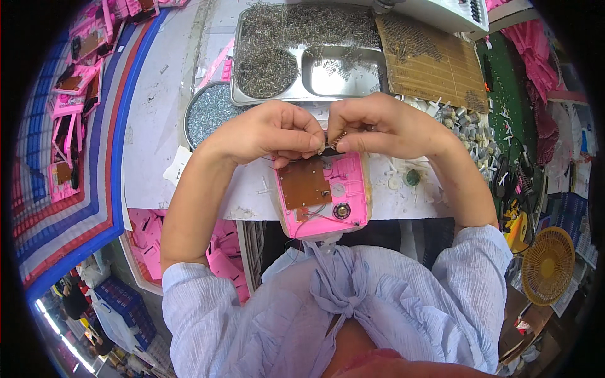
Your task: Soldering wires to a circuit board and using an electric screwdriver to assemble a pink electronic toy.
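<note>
A pink plastic housing (353, 179) lies in front of me at the table's edge. It carries a brown circuit board (305, 184), thin wires and a small round black part with a metallic centre (341, 211). Both hands meet over its far edge. The fingertips of my left hand (287, 133) are pinched on a tiny metallic piece, mostly hidden by the fingers. Close beside it, my right hand (368, 125) pinches a small coil spring (339, 138) between thumb and forefinger. A dark part at the housing's far edge is partly covered by my fingers.
Beyond my hands stands a metal compartment tray (309, 94) heaped with springs. Left of it is a round bowl of screws (214, 113). A cardboard sheet (435, 69) with small metal parts lies right, above loose motors (463, 129). More pink housings (66, 138) line the left side.
</note>
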The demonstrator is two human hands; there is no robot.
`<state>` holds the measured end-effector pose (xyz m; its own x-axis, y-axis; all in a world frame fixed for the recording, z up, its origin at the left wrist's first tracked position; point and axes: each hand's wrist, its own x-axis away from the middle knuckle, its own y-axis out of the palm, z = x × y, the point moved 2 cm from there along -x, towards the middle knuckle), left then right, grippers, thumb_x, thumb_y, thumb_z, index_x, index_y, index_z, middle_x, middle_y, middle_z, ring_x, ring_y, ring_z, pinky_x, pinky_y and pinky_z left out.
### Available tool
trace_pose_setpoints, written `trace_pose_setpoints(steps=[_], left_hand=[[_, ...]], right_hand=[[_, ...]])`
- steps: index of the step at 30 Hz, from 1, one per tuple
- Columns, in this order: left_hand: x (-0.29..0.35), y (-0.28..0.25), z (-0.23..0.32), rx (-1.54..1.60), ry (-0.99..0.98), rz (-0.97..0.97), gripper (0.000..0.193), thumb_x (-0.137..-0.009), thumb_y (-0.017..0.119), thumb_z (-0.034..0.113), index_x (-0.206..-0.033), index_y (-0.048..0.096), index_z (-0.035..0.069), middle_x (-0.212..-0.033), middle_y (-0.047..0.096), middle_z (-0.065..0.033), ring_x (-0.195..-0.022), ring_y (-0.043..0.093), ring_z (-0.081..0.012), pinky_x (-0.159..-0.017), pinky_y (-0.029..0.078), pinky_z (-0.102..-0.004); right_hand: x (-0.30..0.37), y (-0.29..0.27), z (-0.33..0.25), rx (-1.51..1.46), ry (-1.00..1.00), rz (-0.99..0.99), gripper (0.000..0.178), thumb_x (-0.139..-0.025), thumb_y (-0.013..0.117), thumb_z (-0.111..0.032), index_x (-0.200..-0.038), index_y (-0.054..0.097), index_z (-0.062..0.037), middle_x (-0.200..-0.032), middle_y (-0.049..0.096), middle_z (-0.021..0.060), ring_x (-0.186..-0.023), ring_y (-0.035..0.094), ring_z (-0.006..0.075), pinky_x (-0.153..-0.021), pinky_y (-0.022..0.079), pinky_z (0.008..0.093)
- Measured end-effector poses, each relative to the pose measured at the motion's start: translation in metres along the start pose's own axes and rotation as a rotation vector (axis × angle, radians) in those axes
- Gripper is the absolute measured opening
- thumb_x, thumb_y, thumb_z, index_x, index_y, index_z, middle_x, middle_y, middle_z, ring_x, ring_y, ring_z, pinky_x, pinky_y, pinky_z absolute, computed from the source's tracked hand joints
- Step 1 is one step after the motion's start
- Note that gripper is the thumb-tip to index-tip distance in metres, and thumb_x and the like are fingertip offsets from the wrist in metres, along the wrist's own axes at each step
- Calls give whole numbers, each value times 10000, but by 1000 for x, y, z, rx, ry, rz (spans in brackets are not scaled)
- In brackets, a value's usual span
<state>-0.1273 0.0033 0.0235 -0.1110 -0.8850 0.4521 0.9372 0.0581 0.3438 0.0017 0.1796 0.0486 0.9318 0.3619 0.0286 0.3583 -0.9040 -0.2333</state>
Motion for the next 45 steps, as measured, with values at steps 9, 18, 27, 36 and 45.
trace_pose_setpoints(steps=[9, 18, 27, 36, 45], left_hand=[[1, -1, -10, 121, 239, 339, 187, -953, 650, 137, -1084, 639, 5, -918, 652, -52, -751, 619, -95, -629, 546, -234], [5, 33, -12, 57, 623, 585, 303, -903, 662, -33, -1183, 547, -43, -995, 626, -72, -928, 637, -109, -767, 602, -250], [10, 32, -19, 293, 513, 501, 209, -912, 690, 27, -1091, 592, -24, -969, 671, -84, -814, 663, -104, -711, 590, -227], [6, 29, -32, 562, 338, 333, 217, -932, 677, 107, -1116, 631, 3, -900, 653, -50, -720, 573, -91, -599, 509, -224], [13, 28, -20, 238, 279, 332, 200, -959, 658, 122, -1093, 648, -26, -902, 659, -46, -691, 612, -78, -619, 524, -230]], right_hand=[[-26, -23, 50, 1103, 5, 499, 258, -918, 663, -239, -1106, 672, -62, -636, 573, 38, -618, 556, 101, -564, 427, 291], [-19, 15, 18, -74, 84, 374, 434, -1011, 551, -365, -806, 666, 0, -636, 555, -10, -610, 479, 63, -542, 396, 266], [-11, 22, 20, -249, 58, 354, 290, -1013, 574, -263, -838, 573, -32, -699, 513, -41, -660, 461, 41, -578, 382, 237], [1, 20, 3, 370, -162, 501, 146, -883, 706, -83, -918, 571, -42, -739, 566, 51, -620, 548, 152, -573, 439, 293], [5, 15, 14, 471, -263, 462, 170, -883, 698, -150, -1000, 613, -62, -667, 545, 66, -605, 574, 185, -563, 445, 355]])
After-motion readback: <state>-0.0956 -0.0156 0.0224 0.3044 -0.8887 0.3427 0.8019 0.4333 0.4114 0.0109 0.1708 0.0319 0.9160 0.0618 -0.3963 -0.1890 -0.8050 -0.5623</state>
